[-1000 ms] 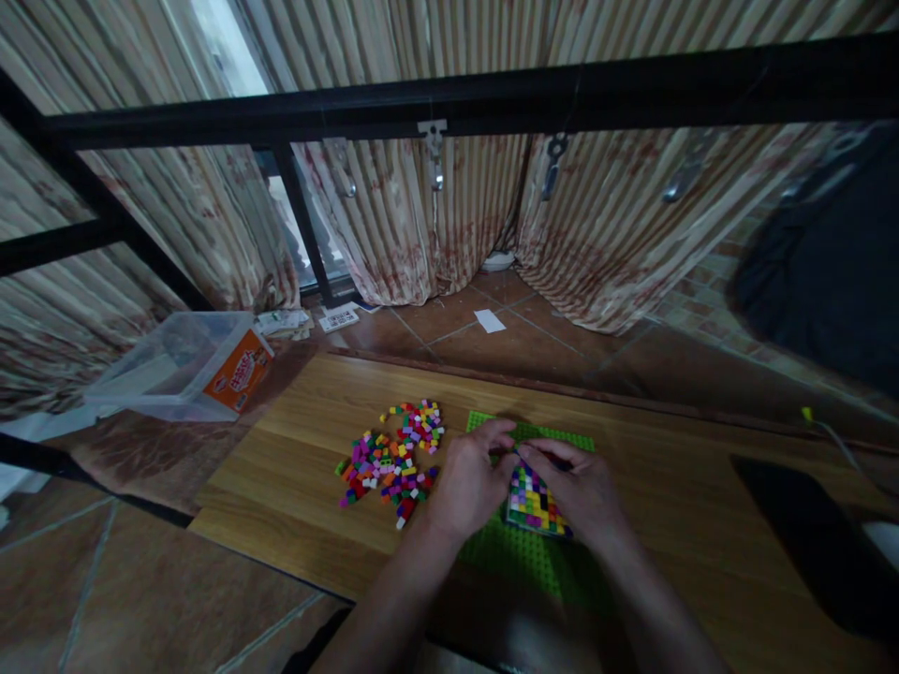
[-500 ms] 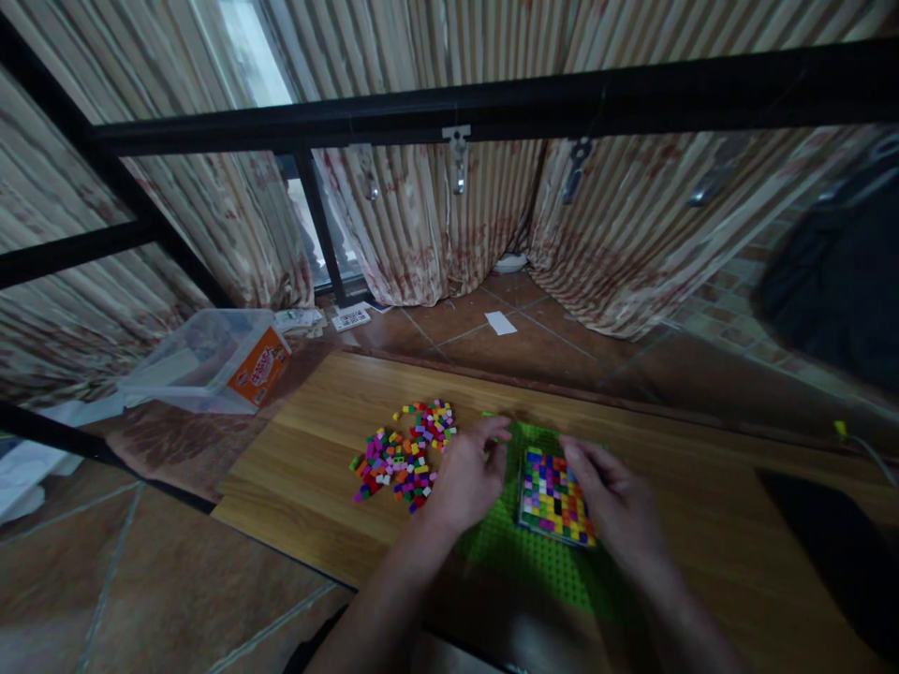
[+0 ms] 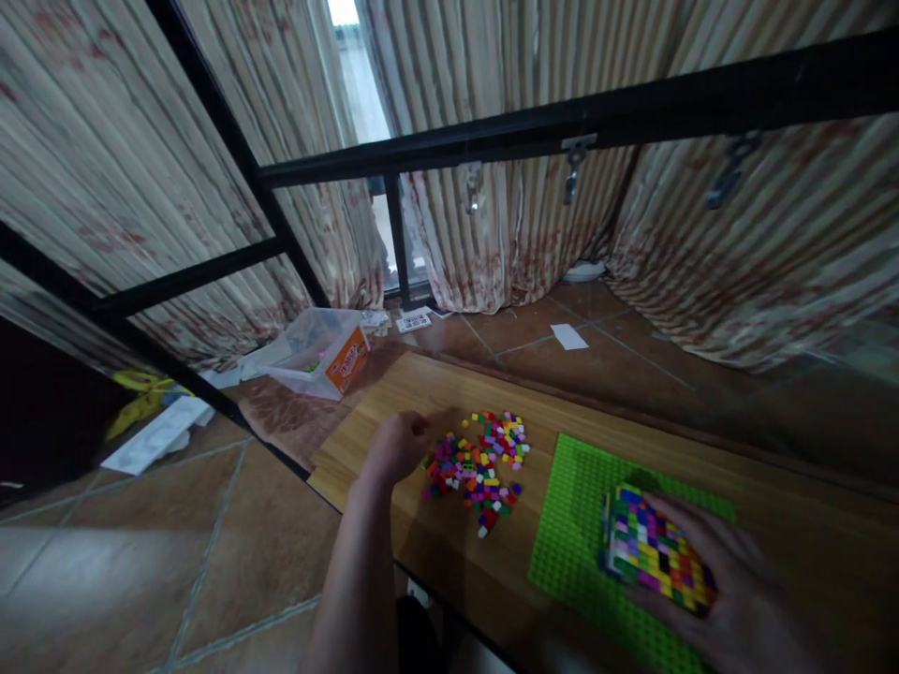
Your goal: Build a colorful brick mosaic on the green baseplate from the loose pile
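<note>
A block topped with small multicoloured toy bricks [image 3: 656, 552] is in my right hand [image 3: 737, 580], its fingers and thumb on either side. The block looks tilted, over a green studded baseplate [image 3: 568, 505]; I cannot tell whether it touches the plate. My left hand [image 3: 395, 449] has its fingers curled, just left of a pile of loose toy bricks [image 3: 478, 461]. Whether anything is between those fingers is hidden. The pile lies spread on the wooden table [image 3: 400, 379], left of the baseplate.
On the floor beyond the table's left end stands a clear plastic bin [image 3: 309, 374] with an orange label and something green inside. Papers [image 3: 413, 321] and a white sheet [image 3: 568, 337] lie on the tiles. A black metal rail [image 3: 492, 145] crosses ahead, before striped curtains [image 3: 456, 75].
My view has turned left. My left hand has moved from the baseplate to the pile's left side. The block in my right hand has tilted. Something green now shows in the bin.
</note>
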Motion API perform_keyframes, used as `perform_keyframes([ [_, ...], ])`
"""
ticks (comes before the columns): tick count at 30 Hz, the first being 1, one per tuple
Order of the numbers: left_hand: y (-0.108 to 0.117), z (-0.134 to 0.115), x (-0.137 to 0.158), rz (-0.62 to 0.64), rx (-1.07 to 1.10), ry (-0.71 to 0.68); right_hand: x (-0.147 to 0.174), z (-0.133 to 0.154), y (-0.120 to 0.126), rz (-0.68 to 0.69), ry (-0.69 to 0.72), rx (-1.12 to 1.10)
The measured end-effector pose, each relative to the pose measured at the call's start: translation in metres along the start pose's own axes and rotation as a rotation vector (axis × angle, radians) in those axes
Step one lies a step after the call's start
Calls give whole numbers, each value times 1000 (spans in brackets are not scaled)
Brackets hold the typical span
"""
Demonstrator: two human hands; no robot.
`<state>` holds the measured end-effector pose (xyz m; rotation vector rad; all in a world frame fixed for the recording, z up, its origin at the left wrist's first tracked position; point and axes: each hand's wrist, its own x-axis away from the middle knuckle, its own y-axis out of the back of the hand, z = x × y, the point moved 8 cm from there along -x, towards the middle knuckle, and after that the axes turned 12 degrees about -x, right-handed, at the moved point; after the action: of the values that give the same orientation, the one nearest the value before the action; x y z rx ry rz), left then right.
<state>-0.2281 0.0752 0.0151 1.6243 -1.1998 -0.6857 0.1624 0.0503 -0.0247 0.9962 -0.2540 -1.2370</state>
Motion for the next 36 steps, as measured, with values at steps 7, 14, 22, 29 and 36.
perform_keyframes([
  [7, -18, -4, 5, 155, -123, -61, 4, -18, 5, 14, 0, -3],
  [14, -22, -15, 7, 159, -188, -56, 9, -36, 4, 53, -23, 0],
  [22, -24, -25, 7, 167, -202, -79, 4, -10, 6, 17, -40, -41],
  [29, -25, -28, 6, 155, -214, -75, 2, -1, 7, 36, -60, -30],
  [36, -24, -37, 7, 150, -217, -50, 1, 2, 7, 52, -71, -25],
])
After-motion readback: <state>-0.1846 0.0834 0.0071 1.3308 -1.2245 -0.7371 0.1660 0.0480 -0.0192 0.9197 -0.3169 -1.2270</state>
